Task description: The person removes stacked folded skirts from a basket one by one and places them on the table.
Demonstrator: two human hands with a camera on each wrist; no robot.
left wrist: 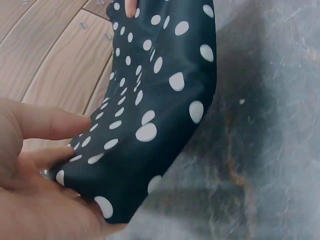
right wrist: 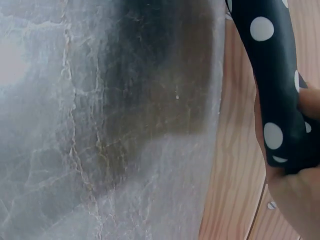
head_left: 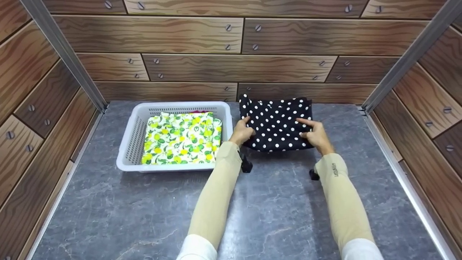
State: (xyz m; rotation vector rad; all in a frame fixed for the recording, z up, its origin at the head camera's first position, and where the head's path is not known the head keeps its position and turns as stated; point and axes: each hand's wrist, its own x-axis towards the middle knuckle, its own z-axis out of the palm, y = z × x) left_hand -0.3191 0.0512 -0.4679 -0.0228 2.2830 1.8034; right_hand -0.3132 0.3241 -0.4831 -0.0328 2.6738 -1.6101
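A folded black cloth with white polka dots (head_left: 276, 126) is held up over the grey tabletop, right of the basket. My left hand (head_left: 242, 132) grips its left edge, thumb and fingers around the fabric; the left wrist view shows that hand (left wrist: 45, 175) with the cloth (left wrist: 145, 95) sagging away from it. On the opposite edge, my right hand (head_left: 316, 137) holds the cloth with the index finger stretched over its top face. In the right wrist view the hand (right wrist: 295, 195) pinches a corner of the dotted cloth (right wrist: 270, 75), and part of that hand is out of frame.
Close beside my left hand stands a light grey plastic basket (head_left: 124, 153). In it lies a folded lemon-print cloth (head_left: 180, 139), with a bit of dark pink fabric (head_left: 200, 112) showing behind. Wood-patterned panels (head_left: 202, 68) wall in the marbled grey tabletop (head_left: 144, 213) at back and sides.
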